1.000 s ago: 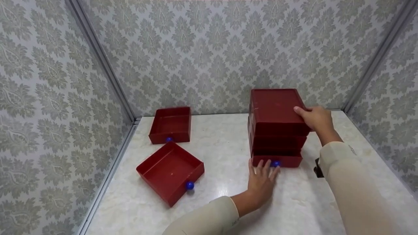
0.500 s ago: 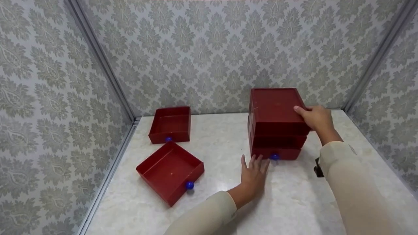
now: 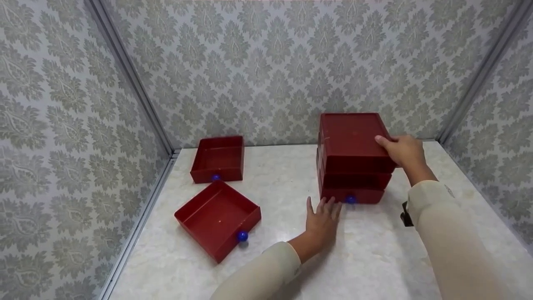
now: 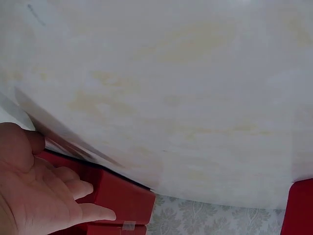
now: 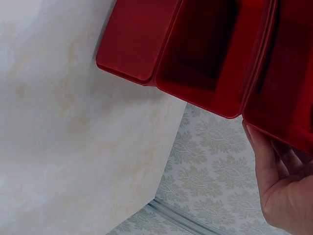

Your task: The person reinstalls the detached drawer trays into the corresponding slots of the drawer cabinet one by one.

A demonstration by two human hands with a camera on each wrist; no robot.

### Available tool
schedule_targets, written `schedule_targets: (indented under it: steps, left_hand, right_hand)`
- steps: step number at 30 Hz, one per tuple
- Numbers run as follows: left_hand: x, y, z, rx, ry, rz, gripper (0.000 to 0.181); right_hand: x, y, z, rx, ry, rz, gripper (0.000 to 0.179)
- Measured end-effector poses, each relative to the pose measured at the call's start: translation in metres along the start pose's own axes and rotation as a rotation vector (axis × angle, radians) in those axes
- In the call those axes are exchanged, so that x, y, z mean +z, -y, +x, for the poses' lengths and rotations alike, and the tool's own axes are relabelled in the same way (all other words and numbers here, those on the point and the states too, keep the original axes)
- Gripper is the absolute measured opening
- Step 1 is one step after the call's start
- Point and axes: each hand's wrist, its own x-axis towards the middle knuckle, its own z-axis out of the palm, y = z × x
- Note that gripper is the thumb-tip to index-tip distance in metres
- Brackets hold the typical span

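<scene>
A red drawer cabinet [image 3: 354, 135] stands at the right of the table, its top and middle slots without drawers. In the bottom slot sits a drawer [image 3: 370, 196], pushed in, with a blue knob [image 3: 351, 200]. My left hand [image 3: 322, 227] is spread, fingertips right at the left part of that drawer's front; the left wrist view shows its fingers [image 4: 98, 212] extended beside the cabinet's side. With the thumb on top and fingers along the side, my right hand [image 3: 406, 154] holds the cabinet's upper right edge. The right wrist view shows the open slots [image 5: 230, 73] from the front.
Two loose red drawers lie on the left: a nearer one [image 3: 218, 221] turned at an angle and a farther one [image 3: 220, 159] near the back wall. Each has a blue knob. A small black object [image 3: 407, 214] lies by the right sleeve. Patterned walls [image 3: 266, 75] enclose the table.
The bottom drawer has slid back into the cabinet. My left hand has moved slightly left, away from the knob. The right hand keeps its hold on the cabinet.
</scene>
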Motion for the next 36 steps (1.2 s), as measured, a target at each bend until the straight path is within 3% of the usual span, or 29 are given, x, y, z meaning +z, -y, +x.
schedule_targets:
  steps: [15, 25, 28, 32, 36]
  left_hand:
    - [0.001, 0.006, -0.006, -0.004, -0.004, -0.023, 0.07]
    - [-0.005, 0.015, -0.017, -0.025, 0.05, -0.003, 0.062]
    - [-0.009, 0.018, -0.023, -0.011, 0.004, -0.012, 0.056]
    - [-0.017, 0.025, -0.033, -0.002, -0.145, -0.034, 0.04]
    - [-0.029, 0.035, -0.044, -0.008, -0.237, -0.061, 0.023]
  right_hand:
    - [-0.001, -0.001, -0.002, -0.026, 0.01, -0.022, 0.102]
    - [0.001, -0.001, -0.003, -0.012, 0.003, 0.009, 0.1]
    - [0.001, -0.001, -0.003, -0.007, 0.005, 0.027, 0.1]
    - [0.0, 0.0, -0.004, -0.009, 0.006, 0.039, 0.101]
    - [-0.002, 0.0, -0.004, -0.017, 0.009, 0.02, 0.103]
